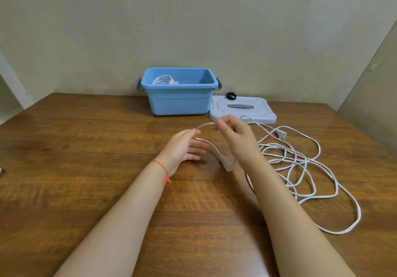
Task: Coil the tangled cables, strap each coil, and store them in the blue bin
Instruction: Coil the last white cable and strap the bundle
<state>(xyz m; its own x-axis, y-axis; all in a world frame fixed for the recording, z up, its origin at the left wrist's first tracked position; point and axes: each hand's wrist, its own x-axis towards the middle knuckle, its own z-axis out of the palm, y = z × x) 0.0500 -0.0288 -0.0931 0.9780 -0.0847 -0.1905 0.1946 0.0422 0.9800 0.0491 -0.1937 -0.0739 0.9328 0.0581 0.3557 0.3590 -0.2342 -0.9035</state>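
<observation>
Clearly, the main risk lies in the loose white cable (300,160), which is spread in overlapping loops at the right of the frame, on the wooden table (86,148). If the held end is drawn in too quickly, the crossed strands could be pulled into a knot, and the plug (346,134) at the upper edge of the heap could be snagged in a loop or dragged against the grey lid (242,109) just above it. A first loop made too small or unevenly could also leave a coil that springs apart before a strap is fitted.

The cable is pinched between thumb and forefinger of the left hand (184,148) near the centre of the frame, while the remaining fingers are held loosely extended. The same cable is pinched a little further along by the curled fingers of the right hand (236,139), and a short arch is formed between the two grips. A socket end (227,165) hangs below the right hand.

One white coil (164,79) is already seen inside the blue bin (180,103) at upper centre. A black strap (231,95) rests on the lid's far edge.
</observation>
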